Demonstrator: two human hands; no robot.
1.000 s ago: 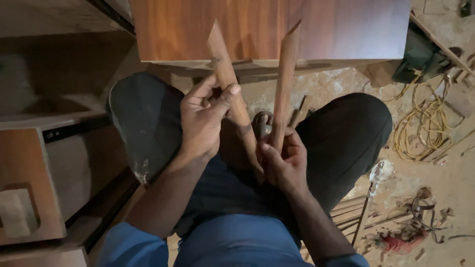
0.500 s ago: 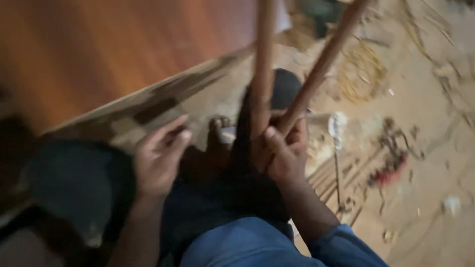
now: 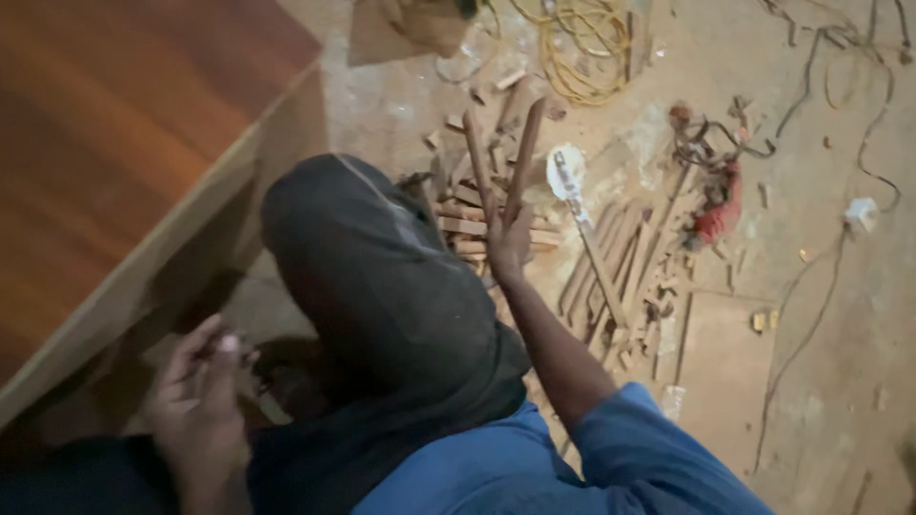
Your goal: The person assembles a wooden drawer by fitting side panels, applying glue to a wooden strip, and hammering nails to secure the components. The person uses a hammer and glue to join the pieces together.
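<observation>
My right hand (image 3: 508, 243) is stretched out to the right over the dusty floor, closed around two long thin wooden strips (image 3: 503, 157) that fan apart above it. Under that hand lies a heap of short wood offcuts (image 3: 458, 224). My left hand (image 3: 200, 386) is low at the left beside my knee (image 3: 372, 277) in dark trousers, fingers loosely curled near a shadowed spot on the floor; I cannot tell if it holds anything.
A reddish wooden panel (image 3: 105, 143) fills the left. On the floor to the right lie a light-coloured tool with a long shaft (image 3: 577, 205), more wood strips (image 3: 620, 277), a coil of yellow cord (image 3: 582, 48), a red tool (image 3: 716, 215), cables and a flat board (image 3: 725, 372).
My left hand has let go of its strip and dropped to the left. My right hand now holds both strips and has swung them out to the right over the offcuts. My view turned right.
</observation>
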